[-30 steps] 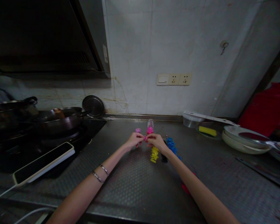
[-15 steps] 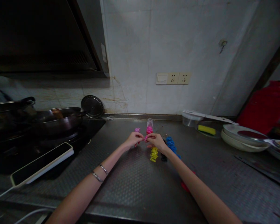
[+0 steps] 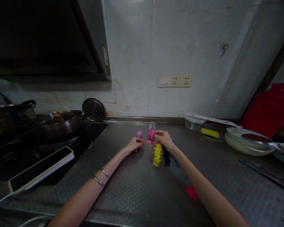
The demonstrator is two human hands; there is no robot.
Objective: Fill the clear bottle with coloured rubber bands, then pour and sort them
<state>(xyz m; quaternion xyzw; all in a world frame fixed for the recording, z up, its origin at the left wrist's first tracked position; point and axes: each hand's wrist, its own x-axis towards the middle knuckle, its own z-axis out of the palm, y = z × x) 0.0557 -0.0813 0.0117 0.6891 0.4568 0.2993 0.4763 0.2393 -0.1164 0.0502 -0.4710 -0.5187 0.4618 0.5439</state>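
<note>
My left hand (image 3: 134, 144) is closed in a pinch, its fingertips at a pink elastic band (image 3: 148, 142) low over the counter. With thumb and fingers together, my right hand (image 3: 163, 138) pinches at the pink bands (image 3: 151, 133) in the mouth of a clear bottle (image 3: 152, 125) lying on the counter; exactly what its fingertips grip is partly hidden. Rows of yellow bands (image 3: 157, 155) and black bands (image 3: 166, 157) lie below that hand. Blue bands (image 3: 177, 162) are mostly covered by my right forearm. A small purple bundle (image 3: 139, 134) stands just beyond my left hand.
A red piece (image 3: 191, 192) lies beside my right forearm. At left are a phone-like device (image 3: 41, 168) with a cable and a pan (image 3: 59, 126) on the stove. Bowls (image 3: 248, 145), a yellow sponge (image 3: 210, 133), a plastic tub (image 3: 192, 122) and a knife (image 3: 265, 173) occupy the right.
My hands have moved apart from where they met. The right has shifted right and up to the bottle mouth, uncovering more of the yellow and black bands; the left has dropped slightly.
</note>
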